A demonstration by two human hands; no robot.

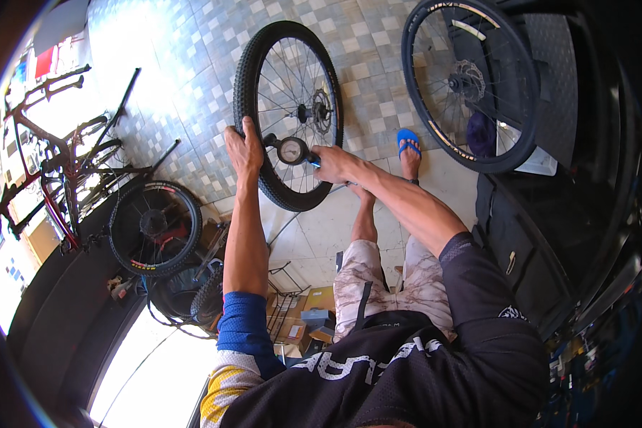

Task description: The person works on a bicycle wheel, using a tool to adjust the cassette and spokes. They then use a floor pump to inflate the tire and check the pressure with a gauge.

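- Wheel (pixel 303 113) could twist or tip if my left hand (pixel 244 150) slackens its hold.
- Dial gauge (pixel 291 150) could get knocked askew if my right hand (pixel 332 165) pulls unevenly.
- Left hand: fingers gripping wheel's lower left edge.
- Dial gauge: across wheel's lower half, just right of left fingers.
- Right hand: fingers closed round dial gauge's right end, at wheel's lower right.

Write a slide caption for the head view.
Left grip on a black, knobbly-tyred, spoked bicycle wheel; right grip holding a round, pale-faced black gauge.
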